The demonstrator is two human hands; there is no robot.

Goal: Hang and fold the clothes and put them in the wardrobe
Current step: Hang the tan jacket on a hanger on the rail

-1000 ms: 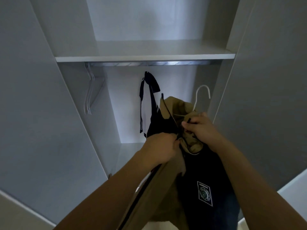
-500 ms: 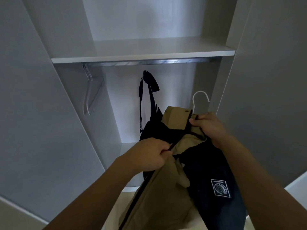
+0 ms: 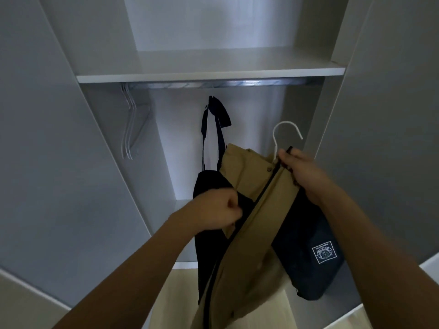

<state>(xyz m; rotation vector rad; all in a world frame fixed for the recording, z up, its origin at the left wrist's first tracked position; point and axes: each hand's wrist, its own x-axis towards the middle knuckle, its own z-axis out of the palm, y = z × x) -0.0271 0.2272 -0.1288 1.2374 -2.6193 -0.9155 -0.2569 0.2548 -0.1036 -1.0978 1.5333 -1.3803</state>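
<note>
A tan-and-navy jacket [image 3: 256,224] hangs on a white hanger [image 3: 283,134] in front of the open wardrobe. My right hand [image 3: 301,172] grips the jacket's collar and the hanger's neck, with the hook sticking up below the metal rail [image 3: 237,82]. My left hand [image 3: 217,208] is fisted on the jacket's front edge beside the black zip. A white patch [image 3: 324,252] shows on the navy panel. A dark garment [image 3: 215,129] hangs from the rail behind the jacket.
Several bare white hangers [image 3: 129,124] hang at the rail's left end. A white shelf [image 3: 209,73] runs above the rail. Grey wardrobe doors [image 3: 47,174] stand open on both sides. Pale wooden floor [image 3: 175,300] shows below.
My right hand has lifted the collar and hanger up and to the right. My left hand has drawn down and left along the zip edge, stretching the jacket front open.
</note>
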